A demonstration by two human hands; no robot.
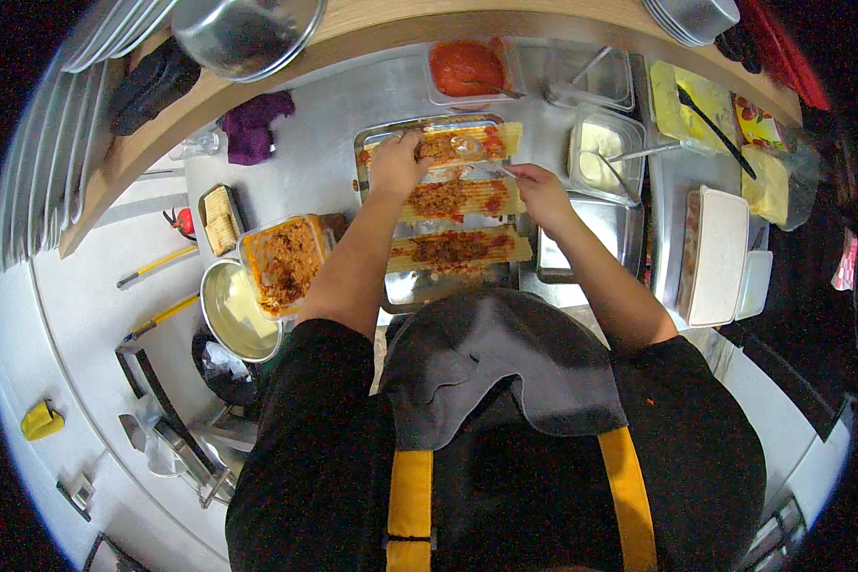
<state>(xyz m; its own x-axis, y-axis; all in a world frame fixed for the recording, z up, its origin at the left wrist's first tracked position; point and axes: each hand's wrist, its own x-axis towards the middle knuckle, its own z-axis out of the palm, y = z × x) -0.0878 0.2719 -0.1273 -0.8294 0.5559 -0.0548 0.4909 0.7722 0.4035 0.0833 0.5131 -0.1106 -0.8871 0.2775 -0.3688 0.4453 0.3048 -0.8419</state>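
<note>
My right hand's fingers are closed around a spoon over the farthest filled pasta sheet. My left hand's fingers bend at that sheet's left end; I can't tell whether they grip. Two more sheets lie nearer in the metal tray, on the bench. A meat-filling container sits left, a red-sauce tub beyond.

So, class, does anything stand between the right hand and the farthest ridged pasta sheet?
Nothing visible does: the right hand holds a metal spoon whose bowl is at the meat sauce on the farthest ridged pasta sheet. The left hand is at that sheet's left end, apart from the spoon.
</note>
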